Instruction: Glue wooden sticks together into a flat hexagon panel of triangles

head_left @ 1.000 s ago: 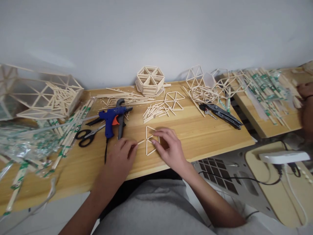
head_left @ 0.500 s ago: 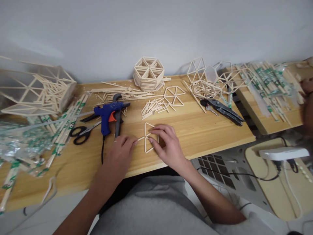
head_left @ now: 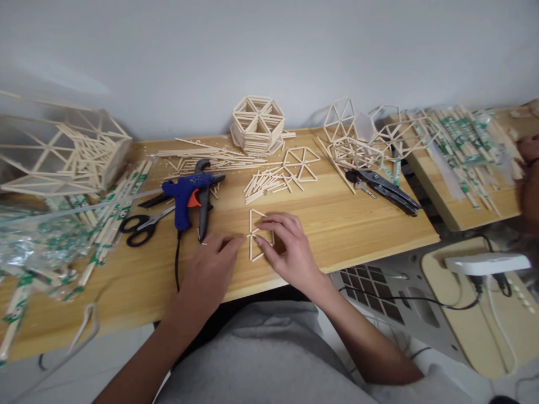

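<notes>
On the table in front of me lies a partly built frame of thin wooden sticks point(head_left: 251, 250), flat, with sticks meeting at a middle joint. My right hand point(head_left: 290, 247) rests over its right side, thumb and fingers closed about the sticks by the joint. From the left, my left hand point(head_left: 217, 259) pinches a short wooden stick at the joint, its fingers covering most of that stick. A blue glue gun point(head_left: 182, 202) with an orange trigger stands just beyond my left hand. Black-handled scissors point(head_left: 145, 224) lie to its left.
Behind are loose cut sticks point(head_left: 265, 184), a finished hexagon frame point(head_left: 301, 164) and a stacked hexagonal structure point(head_left: 258, 126). Black pliers-like cutters point(head_left: 389, 192) lie at right. Bagged sticks point(head_left: 42, 241) cover the left. Another person's hand point(head_left: 528, 148) shows at the far right edge.
My left hand has moved right, bringing its fingertips closer to the middle joint and covering more of the short stick. My right hand stays nearly in place.
</notes>
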A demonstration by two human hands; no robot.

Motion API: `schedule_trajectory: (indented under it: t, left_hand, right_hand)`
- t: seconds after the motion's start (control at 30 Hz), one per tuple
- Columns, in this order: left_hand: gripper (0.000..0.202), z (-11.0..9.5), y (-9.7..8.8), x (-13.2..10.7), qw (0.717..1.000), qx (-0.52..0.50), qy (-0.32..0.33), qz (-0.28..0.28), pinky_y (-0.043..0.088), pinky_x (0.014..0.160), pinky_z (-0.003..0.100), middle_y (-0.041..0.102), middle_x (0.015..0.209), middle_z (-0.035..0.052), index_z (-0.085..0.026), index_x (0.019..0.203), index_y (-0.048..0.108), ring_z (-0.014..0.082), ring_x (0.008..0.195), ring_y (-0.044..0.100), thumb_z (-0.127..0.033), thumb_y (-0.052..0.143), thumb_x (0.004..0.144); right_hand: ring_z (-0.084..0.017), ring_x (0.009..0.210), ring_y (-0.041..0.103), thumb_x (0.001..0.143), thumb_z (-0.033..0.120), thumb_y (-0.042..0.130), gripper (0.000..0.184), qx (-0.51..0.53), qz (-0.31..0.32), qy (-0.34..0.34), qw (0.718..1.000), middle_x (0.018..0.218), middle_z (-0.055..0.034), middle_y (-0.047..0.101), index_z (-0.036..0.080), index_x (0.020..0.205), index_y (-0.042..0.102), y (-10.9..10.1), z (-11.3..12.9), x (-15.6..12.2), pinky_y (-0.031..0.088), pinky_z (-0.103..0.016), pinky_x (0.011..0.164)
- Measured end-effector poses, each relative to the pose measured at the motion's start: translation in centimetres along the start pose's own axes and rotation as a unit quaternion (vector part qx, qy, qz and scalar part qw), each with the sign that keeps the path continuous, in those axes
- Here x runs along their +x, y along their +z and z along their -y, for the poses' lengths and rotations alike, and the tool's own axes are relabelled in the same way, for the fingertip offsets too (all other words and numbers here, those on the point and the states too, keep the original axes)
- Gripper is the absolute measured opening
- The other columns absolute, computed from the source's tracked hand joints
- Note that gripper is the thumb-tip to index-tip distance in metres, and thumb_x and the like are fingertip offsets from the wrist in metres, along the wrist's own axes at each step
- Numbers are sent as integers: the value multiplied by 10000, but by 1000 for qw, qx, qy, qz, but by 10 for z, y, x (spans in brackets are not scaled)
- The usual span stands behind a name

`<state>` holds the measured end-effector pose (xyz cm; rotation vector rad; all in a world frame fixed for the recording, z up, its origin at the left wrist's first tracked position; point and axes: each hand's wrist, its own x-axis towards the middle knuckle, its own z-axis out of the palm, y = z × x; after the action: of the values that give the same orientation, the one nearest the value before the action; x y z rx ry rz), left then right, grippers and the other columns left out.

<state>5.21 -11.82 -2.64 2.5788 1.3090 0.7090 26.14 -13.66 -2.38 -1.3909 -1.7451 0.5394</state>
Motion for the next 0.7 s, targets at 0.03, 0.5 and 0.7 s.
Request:
schedule_trajectory:
  t: [0.03, 0.5, 0.7]
  left_hand:
    - [280, 0, 0, 0, 1000, -3, 8, -1, 554, 845, 325, 739, 1000, 68, -207, 1158, 739, 210, 930, 687, -113, 509, 1029]
    - [357, 2, 1, 0, 1000, -8, 24, -8, 582, 859, 335, 743, 1002, 69, -201, 1187, 734, 198, 922, 697, -34, 490, 985]
    - [356, 2, 1, 0, 999, -16, 27, -13, 590, 858, 315, 745, 1004, 67, -205, 1189, 737, 189, 941, 703, -39, 494, 989]
  right_hand:
    - [-276, 1207, 617, 999, 212, 698, 174, -1, 0, -2, 1000, 1198, -92, 716, 240, 1172, 697, 1, -1, 0, 491, -488, 1073]
    - [-292, 1237, 600, 987, 206, 703, 184, -8, 12, -6, 1000, 1254, -88, 710, 253, 1165, 696, 2, -3, -1, 477, -514, 1098]
    - [-301, 1232, 600, 981, 213, 706, 193, -13, 17, -3, 1000, 1254, -85, 710, 264, 1167, 695, 1, -1, -1, 480, -524, 1091]
